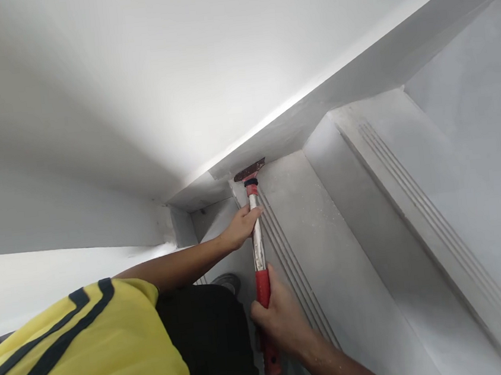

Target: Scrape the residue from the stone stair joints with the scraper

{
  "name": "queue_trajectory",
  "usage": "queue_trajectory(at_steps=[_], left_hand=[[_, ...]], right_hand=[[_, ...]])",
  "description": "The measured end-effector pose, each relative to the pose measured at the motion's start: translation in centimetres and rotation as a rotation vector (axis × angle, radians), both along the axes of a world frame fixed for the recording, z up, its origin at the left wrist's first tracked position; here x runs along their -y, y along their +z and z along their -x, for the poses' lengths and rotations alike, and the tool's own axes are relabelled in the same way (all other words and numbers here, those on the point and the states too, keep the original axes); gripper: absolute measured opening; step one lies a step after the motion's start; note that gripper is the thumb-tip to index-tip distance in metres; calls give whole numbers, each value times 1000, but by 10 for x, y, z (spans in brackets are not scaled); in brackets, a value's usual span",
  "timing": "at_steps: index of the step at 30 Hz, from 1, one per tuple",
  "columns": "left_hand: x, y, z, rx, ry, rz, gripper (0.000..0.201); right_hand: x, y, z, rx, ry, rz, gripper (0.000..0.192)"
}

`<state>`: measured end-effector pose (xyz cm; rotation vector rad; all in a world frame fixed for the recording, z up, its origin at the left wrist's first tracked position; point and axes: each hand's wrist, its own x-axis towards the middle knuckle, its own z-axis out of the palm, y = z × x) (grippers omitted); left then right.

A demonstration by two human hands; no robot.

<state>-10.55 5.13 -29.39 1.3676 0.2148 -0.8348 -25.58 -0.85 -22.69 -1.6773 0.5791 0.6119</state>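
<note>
Head camera shows me the left hand [242, 227] and right hand [284, 315] both closed around the scraper [259, 252], its blade [249, 169] at the skirting [280, 129] beside the step [297, 185], where pale specks [323, 211] lie, so I judge the work begun but unfinished.

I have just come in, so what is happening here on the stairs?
A person in a yellow shirt holds a long-handled scraper with both hands. The left hand is on the pale shaft, and the right hand grips the red handle below. The brownish blade is at the corner where a grey step meets the band along the wall; exact contact is hard to tell.
</note>
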Motion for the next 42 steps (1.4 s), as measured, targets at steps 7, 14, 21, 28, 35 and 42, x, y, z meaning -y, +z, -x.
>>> queue_trajectory(at_steps=[7, 14, 21, 28, 35, 42], left_hand=[[0, -9, 1, 33, -3, 11, 27], [-3, -8, 2, 58, -21, 26, 29], [-7, -10, 2, 78, -57, 35, 33], [0, -2, 4, 65, -19, 45, 29], [-9, 3, 8, 93, -59, 43, 33], [-4, -2, 3, 76, -76, 38, 29]], right_hand=[[0, -6, 3, 24, -1, 52, 35], [-1, -4, 2, 9, 30, 84, 37], [-4, -12, 2, 2, 51, 138, 39], [6, 2, 2, 13, 65, 85, 33], [2, -1, 6, -6, 102, 96, 37], [4, -9, 6, -24, 28, 51, 42]])
